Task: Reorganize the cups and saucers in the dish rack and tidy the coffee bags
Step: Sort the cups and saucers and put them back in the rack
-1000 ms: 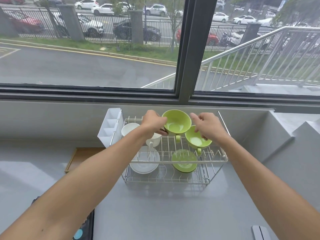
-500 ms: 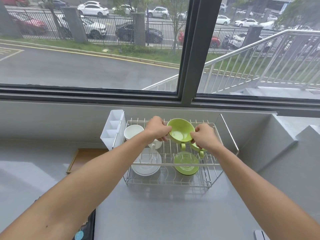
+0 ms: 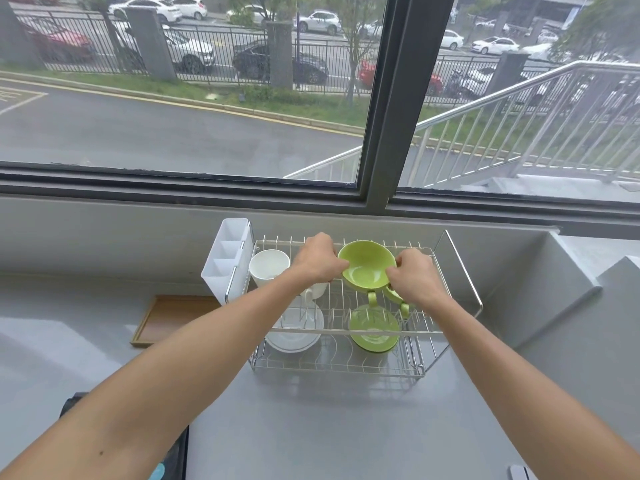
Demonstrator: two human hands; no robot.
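Observation:
A two-tier wire dish rack (image 3: 460, 271) stands on the grey counter under the window. On its upper tier both hands grip the rim of a green cup (image 3: 365, 268): my left hand (image 3: 317, 258) on its left edge, my right hand (image 3: 415, 275) on its right edge. A second green cup (image 3: 396, 297) lies mostly hidden under my right hand. Left of my hands stands a white cup (image 3: 269, 266); another white cup (image 3: 313, 292) shows partly below my left wrist. The lower tier holds a green saucer (image 3: 374, 329) and a white saucer (image 3: 294, 332).
A white cutlery holder (image 3: 227, 259) hangs on the rack's left end. A wooden tray (image 3: 173, 318) lies on the counter to the left. A dark object (image 3: 173, 459) sits at the near edge between my arms. The window sill wall runs close behind the rack.
My right hand has come in from the right-hand green cup to the rim of the big green cup, which now sits lower and partly over the second cup.

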